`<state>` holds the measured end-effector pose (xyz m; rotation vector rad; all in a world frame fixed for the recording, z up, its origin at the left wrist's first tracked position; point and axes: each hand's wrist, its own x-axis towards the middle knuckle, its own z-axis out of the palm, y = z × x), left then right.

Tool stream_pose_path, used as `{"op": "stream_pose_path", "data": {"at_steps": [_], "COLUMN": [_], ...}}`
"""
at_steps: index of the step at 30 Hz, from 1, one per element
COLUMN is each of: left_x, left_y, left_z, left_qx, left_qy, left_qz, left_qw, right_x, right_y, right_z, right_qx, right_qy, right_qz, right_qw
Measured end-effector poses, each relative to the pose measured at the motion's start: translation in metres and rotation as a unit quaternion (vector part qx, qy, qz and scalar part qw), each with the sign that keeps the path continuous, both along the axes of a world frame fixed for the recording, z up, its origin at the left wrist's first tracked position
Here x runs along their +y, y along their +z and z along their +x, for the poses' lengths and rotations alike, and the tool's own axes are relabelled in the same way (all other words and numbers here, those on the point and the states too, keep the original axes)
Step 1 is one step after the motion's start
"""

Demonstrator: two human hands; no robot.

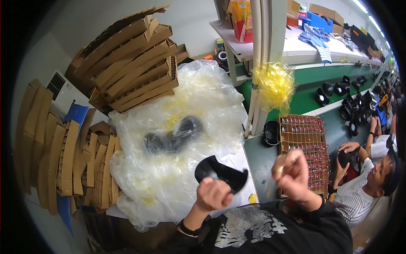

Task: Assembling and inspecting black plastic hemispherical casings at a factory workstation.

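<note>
My left hand (pixel 213 194) is closed around the lower edge of a flat black plastic part (pixel 220 171) with curved lobes, held up in front of my chest. My right hand (pixel 292 173) is raised beside it to the right, blurred, with fingers curled on something small and pale that I cannot make out. Just behind the black part lies a big heap of clear plastic bags (pixel 182 139) with more black parts (pixel 173 135) showing through the film.
Stacks of flattened cardboard dividers (pixel 131 59) stand at the back left and along the left side (pixel 63 152). A cardboard tray of small wired components (pixel 306 144) sits on the green bench (pixel 262 156). A co-worker in a striped shirt (pixel 359 190) handles a black part at right.
</note>
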<state>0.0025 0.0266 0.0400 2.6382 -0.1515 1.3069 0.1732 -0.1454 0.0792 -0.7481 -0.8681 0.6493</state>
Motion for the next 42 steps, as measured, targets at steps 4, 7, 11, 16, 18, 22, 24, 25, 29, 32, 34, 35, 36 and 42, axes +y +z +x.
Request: {"op": "stream_pose_path", "data": {"at_steps": [4, 7, 11, 16, 18, 22, 24, 25, 29, 32, 34, 35, 36, 42], "left_x": [-0.013, -0.023, -0.030, -0.027, -0.026, -0.026, -0.024, -0.025, -0.028, -0.028, -0.029, -0.029, -0.029, -0.029], "left_y": [0.027, 0.037, 0.047, 0.063, 0.063, 0.059, 0.064, 0.064, 0.058, 0.057, 0.057, 0.058, 0.058, 0.059], "left_z": [-0.013, -0.016, -0.017, -0.010, -0.010, -0.010, -0.005, -0.005, -0.002, 0.001, 0.000, -0.002, -0.004, -0.013], "left_qx": [0.015, -0.036, -0.075, -0.100, -0.088, -0.098, -0.104, -0.104, -0.145, -0.156, -0.162, -0.142, -0.123, -0.105], "left_qy": [-0.062, -0.124, -0.192, -0.215, -0.215, -0.205, -0.225, -0.223, -0.195, -0.216, -0.229, -0.235, -0.242, -0.303], "left_qz": [0.219, 0.321, 0.445, 0.508, 0.493, 0.493, 0.520, 0.521, 0.549, 0.557, 0.557, 0.557, 0.556, 0.587], "left_qw": [0.974, 0.938, 0.871, 0.828, 0.839, 0.840, 0.817, 0.817, 0.799, 0.786, 0.782, 0.784, 0.786, 0.744], "right_x": [0.005, 0.005, 0.020, 0.022, 0.021, 0.032, 0.043, 0.052, 0.071, 0.069, 0.064, 0.061, 0.056, 0.009], "right_y": [0.011, 0.012, 0.026, -0.002, -0.003, 0.001, 0.007, 0.009, 0.010, 0.008, 0.005, 0.002, 0.002, 0.002], "right_z": [0.028, 0.041, 0.042, 0.043, 0.052, 0.085, 0.103, 0.111, 0.132, 0.134, 0.140, 0.140, 0.139, 0.127], "right_qx": [-0.043, -0.271, -0.475, -0.195, -0.155, -0.222, -0.269, -0.304, -0.387, -0.386, -0.361, -0.352, -0.353, -0.196], "right_qy": [-0.085, -0.141, -0.179, -0.072, -0.112, -0.295, -0.370, -0.415, -0.469, -0.472, -0.497, -0.501, -0.500, -0.409], "right_qz": [-0.017, -0.094, -0.102, -0.016, -0.014, 0.009, 0.005, -0.014, -0.119, -0.162, -0.190, -0.197, -0.197, -0.160], "right_qw": [0.995, 0.948, 0.855, 0.978, 0.982, 0.929, 0.889, 0.858, 0.785, 0.776, 0.766, 0.765, 0.766, 0.877]}}
